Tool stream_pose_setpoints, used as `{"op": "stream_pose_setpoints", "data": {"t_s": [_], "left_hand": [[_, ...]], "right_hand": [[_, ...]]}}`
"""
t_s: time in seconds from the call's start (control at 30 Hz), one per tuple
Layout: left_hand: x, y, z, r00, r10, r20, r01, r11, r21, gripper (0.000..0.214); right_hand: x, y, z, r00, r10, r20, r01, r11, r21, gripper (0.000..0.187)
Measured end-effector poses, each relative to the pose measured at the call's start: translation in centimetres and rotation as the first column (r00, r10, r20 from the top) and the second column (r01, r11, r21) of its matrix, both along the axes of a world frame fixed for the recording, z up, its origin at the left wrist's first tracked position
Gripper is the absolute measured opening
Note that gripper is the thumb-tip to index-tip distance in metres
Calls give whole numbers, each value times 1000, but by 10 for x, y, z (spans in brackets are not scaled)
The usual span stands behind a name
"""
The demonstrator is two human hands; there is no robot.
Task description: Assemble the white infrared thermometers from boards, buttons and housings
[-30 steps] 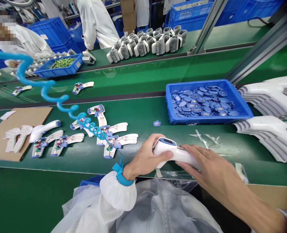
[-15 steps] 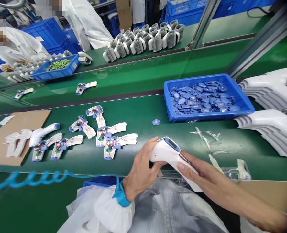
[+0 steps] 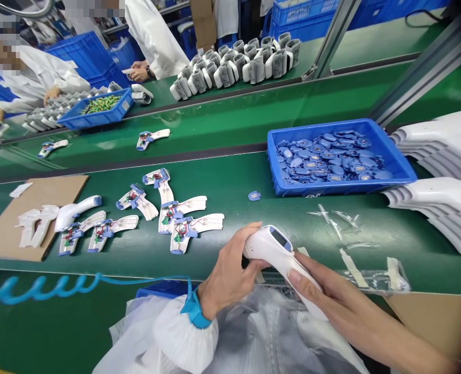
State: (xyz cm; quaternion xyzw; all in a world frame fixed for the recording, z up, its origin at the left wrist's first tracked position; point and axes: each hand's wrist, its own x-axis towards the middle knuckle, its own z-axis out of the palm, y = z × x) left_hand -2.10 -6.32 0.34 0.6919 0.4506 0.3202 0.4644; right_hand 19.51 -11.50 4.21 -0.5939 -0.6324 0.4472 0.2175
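Note:
A white handheld infrared thermometer point(image 3: 268, 246) with a dark display window is held above the near edge of the bench. My left hand point(image 3: 230, 270), a blue strap on its wrist, is closed around the head end. My right hand point(image 3: 319, 283) is closed on the handle, its thumb lying along the top. The two housing halves look pressed together. A loose blue oval part point(image 3: 254, 196) lies beyond my left hand. Several opened white housing halves point(image 3: 191, 228) with wires and blue parts lie to the left.
A blue tray point(image 3: 341, 188) of small blue parts stands behind my hands. Stacked white shells point(image 3: 436, 208) are at the right. Plastic scraps point(image 3: 327, 221) lie nearby. A cardboard sheet point(image 3: 4, 228) is at left. Beyond, a green conveyor point(image 3: 222, 119) carries housing halves; co-workers sit across it.
The gap along the thermometer's side has closed, and less blue shows round its window. Both hands keep their grip. Housing halves on the conveyor have shifted right; a co-worker's hands have come into view.

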Motion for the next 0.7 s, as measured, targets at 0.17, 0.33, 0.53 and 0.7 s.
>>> {"op": "stream_pose_setpoints", "data": {"t_s": [0.17,0.33,0.53,0.7], "left_hand": [[-2,11,11,998,-63,13,65,985,-160,53],[7,15,16,1000,-14,2,14,977,-211,47],[11,16,19,997,-59,55,72,963,-260,41],[7,15,15,987,-61,146,93,969,-227,42]], "right_hand": [[19,5,-12,996,45,-78,-55,989,-137,46],[16,19,-14,989,-28,-145,28,1000,-4,57],[-4,39,-4,981,-117,-157,133,987,94,36],[5,42,-3,963,-107,-248,98,994,-48,49]]}}
